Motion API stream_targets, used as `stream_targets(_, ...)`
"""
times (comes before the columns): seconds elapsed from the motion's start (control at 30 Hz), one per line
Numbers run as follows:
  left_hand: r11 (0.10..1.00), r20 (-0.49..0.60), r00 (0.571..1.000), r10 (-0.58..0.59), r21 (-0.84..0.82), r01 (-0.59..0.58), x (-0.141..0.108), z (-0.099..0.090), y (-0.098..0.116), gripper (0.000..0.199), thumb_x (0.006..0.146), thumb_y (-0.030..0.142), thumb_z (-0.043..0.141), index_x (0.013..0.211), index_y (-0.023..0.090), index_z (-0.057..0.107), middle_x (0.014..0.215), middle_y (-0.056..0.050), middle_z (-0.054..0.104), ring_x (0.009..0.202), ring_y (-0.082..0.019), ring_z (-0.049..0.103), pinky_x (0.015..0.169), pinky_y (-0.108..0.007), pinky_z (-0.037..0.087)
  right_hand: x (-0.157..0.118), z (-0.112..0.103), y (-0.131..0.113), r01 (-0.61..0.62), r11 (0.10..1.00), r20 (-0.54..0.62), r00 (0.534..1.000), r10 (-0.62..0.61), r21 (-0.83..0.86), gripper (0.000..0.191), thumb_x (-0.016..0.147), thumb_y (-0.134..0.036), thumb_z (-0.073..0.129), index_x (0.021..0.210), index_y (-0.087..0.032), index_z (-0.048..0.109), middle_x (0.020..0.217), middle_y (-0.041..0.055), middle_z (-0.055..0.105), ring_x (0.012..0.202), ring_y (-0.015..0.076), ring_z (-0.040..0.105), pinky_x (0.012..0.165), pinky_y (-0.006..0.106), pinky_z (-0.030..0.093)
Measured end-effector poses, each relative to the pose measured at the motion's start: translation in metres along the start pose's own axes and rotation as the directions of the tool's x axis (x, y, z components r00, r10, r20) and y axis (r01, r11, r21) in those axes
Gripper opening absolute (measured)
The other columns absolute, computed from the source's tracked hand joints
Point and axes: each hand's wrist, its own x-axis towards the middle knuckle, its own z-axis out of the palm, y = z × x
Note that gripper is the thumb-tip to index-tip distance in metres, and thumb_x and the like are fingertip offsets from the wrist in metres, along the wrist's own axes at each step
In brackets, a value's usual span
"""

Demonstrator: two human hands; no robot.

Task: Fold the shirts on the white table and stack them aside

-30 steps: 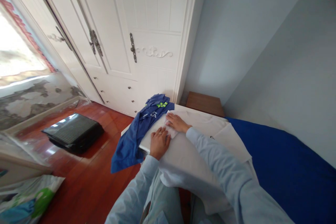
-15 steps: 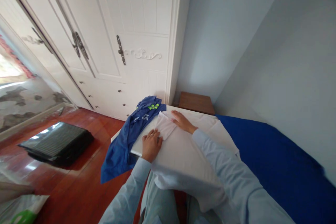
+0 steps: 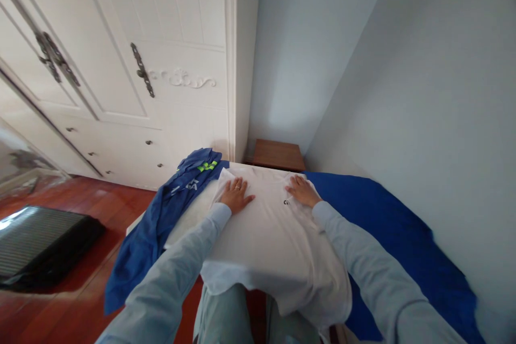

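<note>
A white T-shirt [image 3: 258,226] lies spread over a table, its lower part hanging over the near edge towards my legs. Small dark lettering shows on its front, partly covered by my right hand. My left hand [image 3: 237,196] rests flat near the shirt's upper left, fingers spread, with a ring on one finger. On the upper right shoulder area lies my right hand [image 3: 302,191], palm down and fingers extended. Left of the shirt, a blue garment [image 3: 161,215] with green-yellow patches and white print drapes over the table's side.
A white wardrobe [image 3: 181,118] with dark handles stands beyond the table. Behind it is a small brown wooden cabinet [image 3: 278,155]. Blue cloth [image 3: 382,226] spreads along the right by the grey wall. On the red wooden floor sits a black plastic-wrapped item [image 3: 48,242].
My left hand has moved to the shirt's upper left, and my right hand to its upper right. The folded-over sleeve part between them now lies flat. The view has turned right.
</note>
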Motion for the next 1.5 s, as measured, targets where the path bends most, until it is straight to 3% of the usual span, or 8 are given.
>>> stream_targets(0.4,0.995,-0.076,0.993,0.094,-0.032,-0.096,0.010,-0.004,-0.027,0.066,0.104,0.049,0.030,0.155,0.007,0.034,0.162,-0.023,0.029,0.153,-0.031,0.023,0.122,-0.049,0.025,-0.030,-0.006,-0.025,0.147,0.975,-0.169,0.978,-0.119,0.164,0.061,0.104,-0.043,0.033,0.153,-0.008,0.040,0.159,0.0221,0.036,0.151,0.0317,0.029,0.121,0.051,0.028)
stream_targets(0.73,0.916,-0.387,0.895,0.224,-0.230,-0.329,-0.091,-0.034,0.058,0.048,0.103,0.044,0.040,0.139,0.016,0.055,0.155,-0.015,0.047,0.151,-0.027,0.030,0.122,-0.050,0.030,-0.078,-0.029,-0.053,0.196,0.897,-0.152,0.977,-0.146,0.397,0.062,0.103,-0.047,0.037,0.153,-0.010,0.041,0.161,0.0197,0.034,0.152,0.0297,0.026,0.123,0.052,0.024)
stream_targets(0.83,0.875,-0.530,0.847,-0.039,-0.428,-0.227,-0.149,-0.030,0.057,0.037,0.101,0.040,0.042,0.126,0.021,0.061,0.143,-0.014,0.058,0.141,-0.027,0.046,0.114,-0.049,0.041,-0.118,-0.053,-0.047,0.212,0.752,-0.195,0.974,-0.112,0.625,0.062,0.100,-0.056,0.043,0.148,-0.018,0.051,0.156,0.0150,0.045,0.147,0.0301,0.038,0.122,0.052,0.028)
stream_targets(0.9,0.829,-0.622,0.726,-0.292,-0.544,-0.133,-0.189,-0.014,0.044,0.032,0.100,0.038,0.044,0.118,0.020,0.063,0.127,-0.014,0.066,0.124,-0.027,0.060,0.107,-0.047,0.048,-0.161,-0.067,-0.047,0.166,0.545,-0.121,0.986,-0.117,0.822,0.058,0.095,-0.061,0.052,0.136,-0.021,0.063,0.142,0.0138,0.061,0.134,0.0311,0.055,0.115,0.051,0.039)
stream_targets(1.03,0.661,-0.493,0.560,-0.666,-0.738,0.136,-0.249,0.038,0.010,0.038,0.091,0.050,0.051,0.110,0.018,0.062,0.111,-0.014,0.067,0.101,-0.030,0.066,0.087,-0.046,0.055,-0.256,-0.069,-0.055,-0.157,0.050,0.165,0.945,-0.283,0.986,0.057,0.087,-0.062,0.065,0.124,-0.019,0.069,0.114,0.0158,0.075,0.097,0.0285,0.074,0.089,0.045,0.056)
stream_targets(1.2,0.406,-0.103,0.678,-0.728,-0.861,0.305,-0.269,0.087,-0.008,0.065,0.067,0.061,0.067,0.113,0.015,0.059,0.119,-0.019,0.064,0.112,-0.037,0.063,0.091,-0.051,0.054,-0.332,-0.008,-0.071,-0.500,0.046,0.484,0.807,-0.339,0.865,0.057,0.081,-0.066,0.068,0.106,-0.016,0.072,0.100,0.0132,0.077,0.075,0.0207,0.074,0.061,0.028,0.050)
stream_targets(1.33,0.347,-0.003,0.735,-0.678,-0.883,0.317,-0.267,0.094,-0.004,0.065,0.061,0.062,0.072,0.107,0.018,0.062,0.119,-0.015,0.067,0.116,-0.036,0.062,0.094,-0.047,0.052,-0.355,0.047,-0.075,-0.593,0.092,0.590,0.805,0.063,0.800,0.051,0.063,-0.065,0.077,0.082,-0.019,0.068,0.079,0.0064,0.074,0.058,0.0192,0.067,0.046,0.026,0.042)
stream_targets(1.5,0.251,0.086,0.803,-0.590,-0.926,0.283,-0.267,0.083,0.001,0.058,0.061,0.067,0.075,0.092,0.018,0.068,0.096,-0.007,0.072,0.096,-0.030,0.066,0.084,-0.039,0.054,-0.358,0.076,-0.078,-0.443,-0.028,0.408,0.797,0.446,0.896,0.049,0.055,-0.056,0.084,0.087,-0.023,0.067,0.092,0.0081,0.076,0.086,0.0288,0.072,0.069,0.039,0.056)
